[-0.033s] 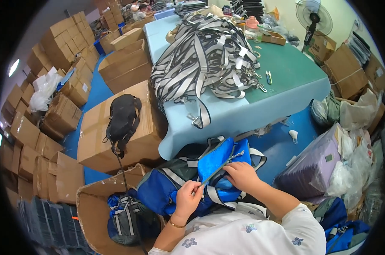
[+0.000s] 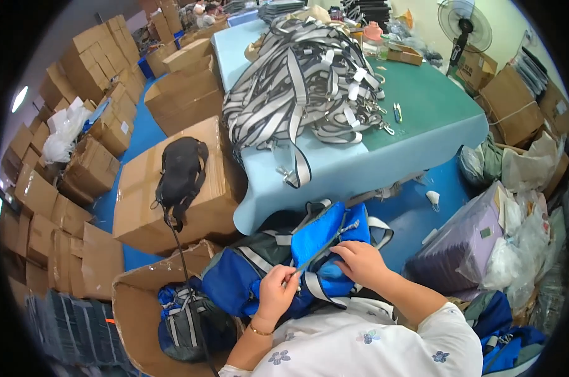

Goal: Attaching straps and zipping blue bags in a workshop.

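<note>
A blue bag [image 2: 327,234] with grey trim lies on my lap, in front of the table. My left hand [image 2: 277,294] pinches a thin grey strap [image 2: 319,253] that runs diagonally across the bag. My right hand [image 2: 360,262] is closed on the bag's blue fabric at the other side of that strap. A second blue bag part [image 2: 234,276] lies under my left hand. My white flowered sleeves fill the lower edge.
A table [image 2: 422,125] with light blue and green covers carries a big pile of grey straps [image 2: 303,81]. A black bag [image 2: 181,173] rests on a cardboard box [image 2: 140,207]. An open carton [image 2: 130,314] holds more bags. Stacked cartons [image 2: 90,75] stand left, a purple sack [image 2: 460,242] right.
</note>
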